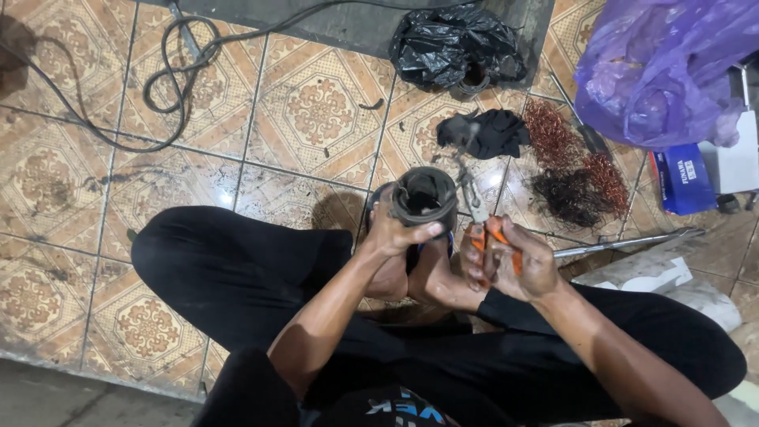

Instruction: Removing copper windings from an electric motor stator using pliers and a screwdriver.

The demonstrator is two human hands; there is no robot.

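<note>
I sit cross-legged on a tiled floor. My left hand (395, 231) grips the rim of a dark hollow metal cylinder (424, 198) that stands upright between my feet. My right hand (514, 265) is closed around the orange handles of a pair of pliers (477, 212). The metal jaws point up beside the cylinder's right edge, close to its top. Whether the jaws hold anything I cannot tell.
A pile of copper wire and dark wire scraps (573, 170) lies to the right, with a black cloth (484, 130) and black plastic bag (458, 43) beyond. A purple bag (664, 67), blue box (678, 178), metal rod (624, 241) and black cable (178, 75) surround me.
</note>
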